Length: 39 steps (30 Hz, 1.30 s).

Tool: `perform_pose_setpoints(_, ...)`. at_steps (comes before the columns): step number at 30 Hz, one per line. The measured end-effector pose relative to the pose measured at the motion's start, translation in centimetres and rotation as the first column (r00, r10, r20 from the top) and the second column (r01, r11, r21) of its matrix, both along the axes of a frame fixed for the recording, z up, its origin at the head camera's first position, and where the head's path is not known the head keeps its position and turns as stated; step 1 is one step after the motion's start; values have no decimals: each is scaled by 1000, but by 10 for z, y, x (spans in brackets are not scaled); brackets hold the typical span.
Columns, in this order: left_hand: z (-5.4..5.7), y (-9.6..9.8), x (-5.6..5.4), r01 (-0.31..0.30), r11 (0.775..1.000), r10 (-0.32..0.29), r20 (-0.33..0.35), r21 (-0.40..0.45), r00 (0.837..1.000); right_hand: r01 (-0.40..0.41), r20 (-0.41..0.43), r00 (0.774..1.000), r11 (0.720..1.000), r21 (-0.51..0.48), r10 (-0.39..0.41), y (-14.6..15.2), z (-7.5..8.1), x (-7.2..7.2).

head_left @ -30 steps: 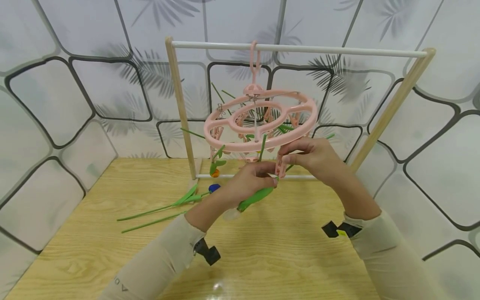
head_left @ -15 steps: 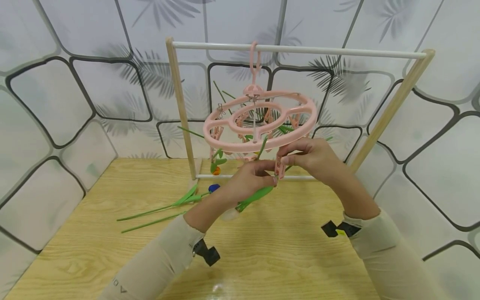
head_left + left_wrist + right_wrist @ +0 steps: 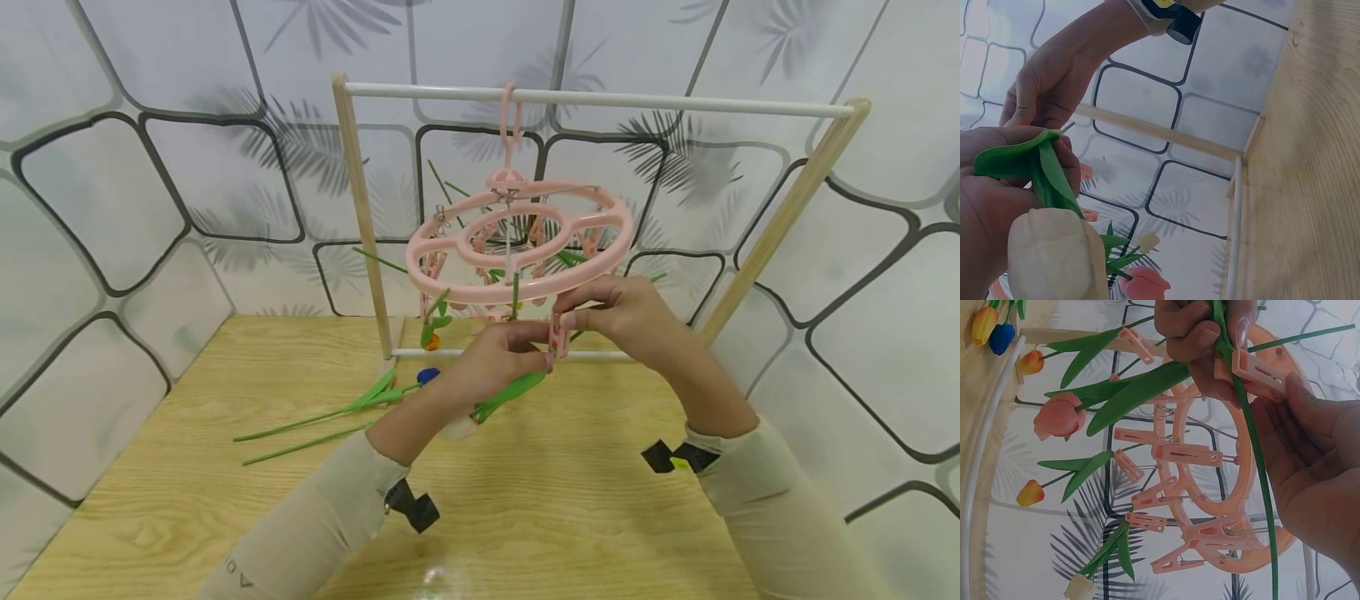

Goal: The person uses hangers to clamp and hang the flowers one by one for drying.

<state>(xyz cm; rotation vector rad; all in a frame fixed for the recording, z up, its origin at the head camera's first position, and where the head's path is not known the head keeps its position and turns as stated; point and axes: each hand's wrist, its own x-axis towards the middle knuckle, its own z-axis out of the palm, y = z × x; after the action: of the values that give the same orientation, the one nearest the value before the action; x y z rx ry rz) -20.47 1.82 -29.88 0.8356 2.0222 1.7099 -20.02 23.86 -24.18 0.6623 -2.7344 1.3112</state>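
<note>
My left hand holds an artificial white tulip by its green stem, flower end down. Just to the right, my right hand pinches a pink clothespin between thumb and fingers. This clothespin hangs from the rim of a round pink clip hanger. In the right wrist view the stem passes right beside the clothespin's jaws; whether they grip it, I cannot tell. Other clothespins hold more tulips, among them a pink tulip and an orange-yellow one.
The hanger hooks over the white top bar of a rack with wooden side posts. On the wooden table, to the left, lie a blue tulip and another green stem. Patterned walls surround the table.
The upper end of the held stem has swung slightly left and stands more upright. Both hands stay nearly in place, with the clothespin still pinched.
</note>
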Motion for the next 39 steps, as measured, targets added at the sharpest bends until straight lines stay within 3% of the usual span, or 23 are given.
perform_pose_setpoints(19,-4,-1,1,14,1000,-14,9,-15,1000,-6,43,999,1000,0,6,1,-1,2)
perform_pose_setpoints(28,-15,-14,1,33,999,-33,-4,28,999,-85,-36,996,994,-63,83,5,-6,1)
perform_pose_setpoints(35,-22,-27,5,58,998,-57,-12,26,998,-66,-64,996,996,-57,62,7,-8,1)
perform_pose_setpoints(39,-26,-31,9,48,999,-49,27,21,998,-67,-72,995,996,-61,62,7,-9,1)
